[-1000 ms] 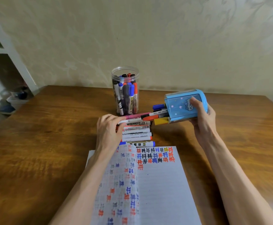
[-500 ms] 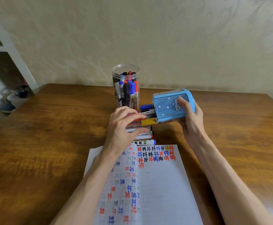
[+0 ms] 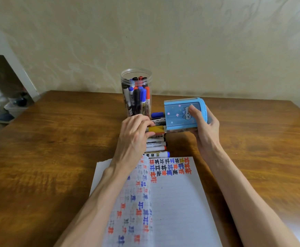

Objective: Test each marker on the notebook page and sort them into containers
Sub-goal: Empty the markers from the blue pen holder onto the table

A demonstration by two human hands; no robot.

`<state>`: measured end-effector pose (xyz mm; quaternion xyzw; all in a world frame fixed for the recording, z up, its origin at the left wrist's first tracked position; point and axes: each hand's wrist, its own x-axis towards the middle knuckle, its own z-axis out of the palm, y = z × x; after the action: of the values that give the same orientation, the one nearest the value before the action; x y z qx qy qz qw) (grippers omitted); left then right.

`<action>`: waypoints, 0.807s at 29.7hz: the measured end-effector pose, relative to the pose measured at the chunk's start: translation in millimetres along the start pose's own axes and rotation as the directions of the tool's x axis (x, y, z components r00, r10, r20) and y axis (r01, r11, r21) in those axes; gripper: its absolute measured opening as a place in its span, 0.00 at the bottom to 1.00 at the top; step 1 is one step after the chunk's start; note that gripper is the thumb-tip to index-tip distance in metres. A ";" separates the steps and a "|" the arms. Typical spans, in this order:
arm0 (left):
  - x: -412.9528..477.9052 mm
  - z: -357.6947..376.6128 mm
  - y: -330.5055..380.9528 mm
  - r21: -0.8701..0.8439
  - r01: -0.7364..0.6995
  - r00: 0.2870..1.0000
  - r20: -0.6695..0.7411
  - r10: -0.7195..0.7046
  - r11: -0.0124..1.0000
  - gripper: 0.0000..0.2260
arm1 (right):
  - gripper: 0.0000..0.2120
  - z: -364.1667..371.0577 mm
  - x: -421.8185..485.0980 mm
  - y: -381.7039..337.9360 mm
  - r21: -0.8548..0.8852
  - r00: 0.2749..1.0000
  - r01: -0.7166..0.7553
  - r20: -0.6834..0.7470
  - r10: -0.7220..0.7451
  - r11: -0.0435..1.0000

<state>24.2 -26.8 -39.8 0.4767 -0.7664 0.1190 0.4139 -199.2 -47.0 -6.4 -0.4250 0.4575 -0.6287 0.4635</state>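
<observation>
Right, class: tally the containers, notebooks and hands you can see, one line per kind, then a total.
Containers: 2, the jar and the blue box
Notebook: 1
Hands: 2, the left hand gripping markers, the right hand holding the blue box
Total: 5

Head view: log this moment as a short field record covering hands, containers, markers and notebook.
Right hand: grips light blue plastic pen holder, tipped on its side
Left hand: fingers curled over the protruding markers at the holder's mouth
Back container: clear plastic jar, upright, holding markers
Paper: open lined notebook, coloured test marks across top of right page
Loose: row of markers lying on brown wooden table, between holder and notebook
</observation>
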 end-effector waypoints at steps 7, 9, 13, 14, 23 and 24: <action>-2.8 -2.4 1.5 -0.104 0.156 0.985 0.095 -0.146 0.982 0.12 | 0.37 -1.5 0.6 2.9 -0.006 1.000 -0.007 0.010 0.007 1.000; -4.4 -6.3 0.8 -0.232 0.233 0.967 0.156 -0.200 0.944 0.18 | 0.37 -3.5 1.2 2.0 0.011 1.000 -0.029 0.011 0.029 1.000; -8.4 -16.0 -6.8 -0.191 0.328 0.935 0.207 -0.289 0.925 0.24 | 0.35 -9.2 3.8 3.1 -0.003 0.998 -0.058 0.013 0.058 0.998; -8.7 -17.4 -9.2 -0.157 0.325 0.936 0.192 -0.294 0.932 0.21 | 0.36 -10.3 4.6 3.3 -0.003 0.998 -0.062 0.007 0.062 0.998; -10.6 -22.3 -22.9 -0.135 0.383 0.922 0.118 -0.369 0.914 0.09 | 0.38 -29.7 11.4 -3.5 0.053 0.998 -0.037 -0.042 0.040 0.998; -11.7 -24.2 -25.9 -0.108 0.401 0.915 0.102 -0.391 0.910 0.09 | 0.36 -32.9 12.2 -5.7 0.064 0.998 -0.033 -0.055 0.036 0.997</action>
<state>60.6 -18.8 -38.8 0.5991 -0.6754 -0.0351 0.4286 -234.4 -52.0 -6.8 -0.3842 0.4576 -0.6465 0.4744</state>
